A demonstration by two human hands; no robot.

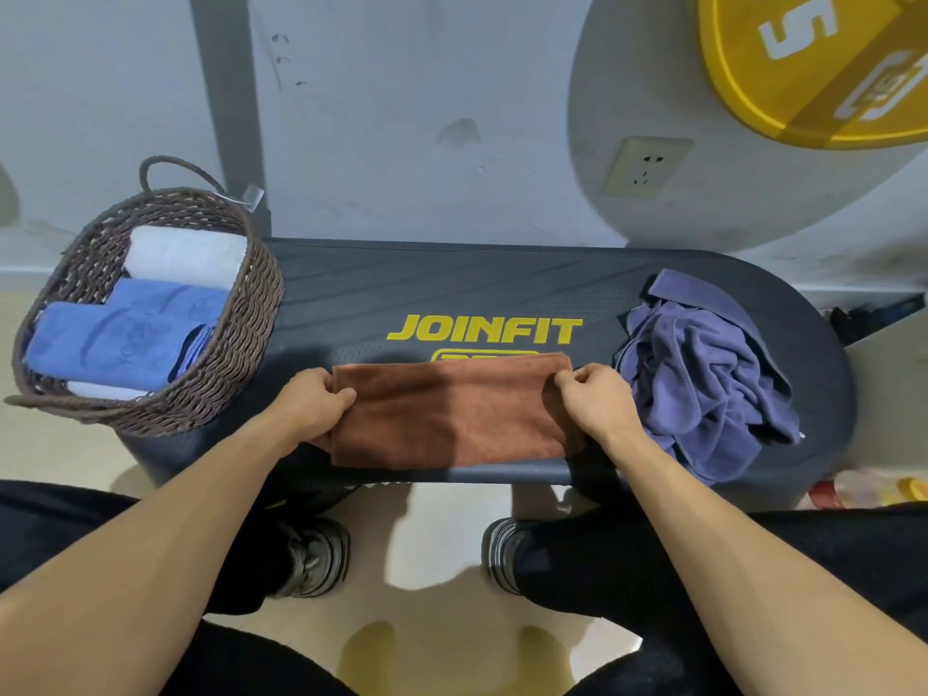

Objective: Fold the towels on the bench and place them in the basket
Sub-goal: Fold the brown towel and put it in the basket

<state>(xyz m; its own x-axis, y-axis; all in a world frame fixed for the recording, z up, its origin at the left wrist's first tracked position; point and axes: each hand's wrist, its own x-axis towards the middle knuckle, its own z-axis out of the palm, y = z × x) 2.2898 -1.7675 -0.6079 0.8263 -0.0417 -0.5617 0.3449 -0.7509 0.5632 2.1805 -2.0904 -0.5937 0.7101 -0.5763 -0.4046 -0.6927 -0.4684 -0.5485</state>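
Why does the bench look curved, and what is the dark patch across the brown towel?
Head view: the wide-angle lens bows the bench and the wall line; the dark band on the brown towel looks like a shadow cast from above, probably the person's; both hands and the basket are sharp, no glare.

Brown towel (452,411), purple towel (703,374), brown woven basket (241,344)

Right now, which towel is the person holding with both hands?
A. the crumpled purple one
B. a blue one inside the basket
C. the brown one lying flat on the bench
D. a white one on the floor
C: the left hand and right hand each pinch an end of the brown towel, flat on the bench.
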